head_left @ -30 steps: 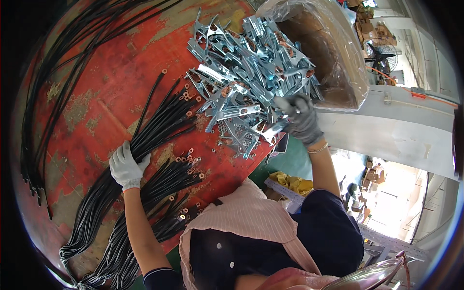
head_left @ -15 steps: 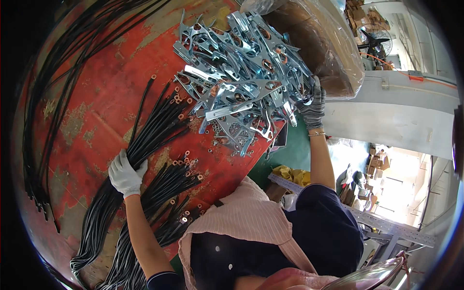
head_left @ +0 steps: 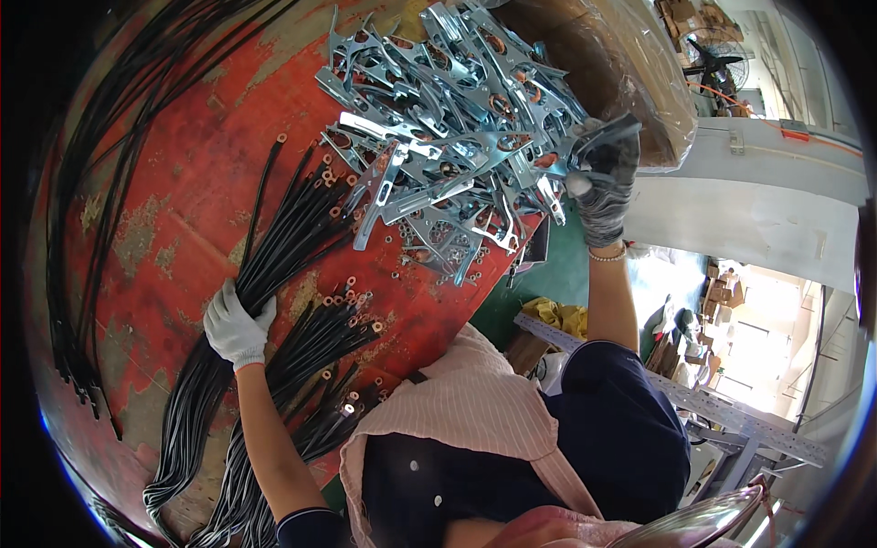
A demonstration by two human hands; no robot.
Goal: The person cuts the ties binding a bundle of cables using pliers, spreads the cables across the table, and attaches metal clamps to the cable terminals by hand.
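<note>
My left hand (head_left: pixel 236 325), in a white glove, presses on a bundle of black cables (head_left: pixel 274 256) with copper ring lugs, lying on the worn red table (head_left: pixel 183 183). My right hand (head_left: pixel 603 183), in a dark grey glove, is raised at the table's right edge and grips one shiny metal clamp (head_left: pixel 598 135). It is at the right side of a large heap of metal clamps (head_left: pixel 448 137). More black cable bundles (head_left: pixel 320 365) lie below my left hand.
A long loop of black cables (head_left: pixel 82 228) runs along the table's left rim. A cardboard box lined with clear plastic (head_left: pixel 621 64) stands behind the clamp heap. Small nuts (head_left: pixel 420 251) lie scattered near the clamps. A white ledge (head_left: pixel 758 201) and a metal rack (head_left: pixel 731 420) lie at right.
My right hand has risen from the heap's lower right edge to its upper right, with a clamp now in its grip. My left hand stays on the cable bundle.
</note>
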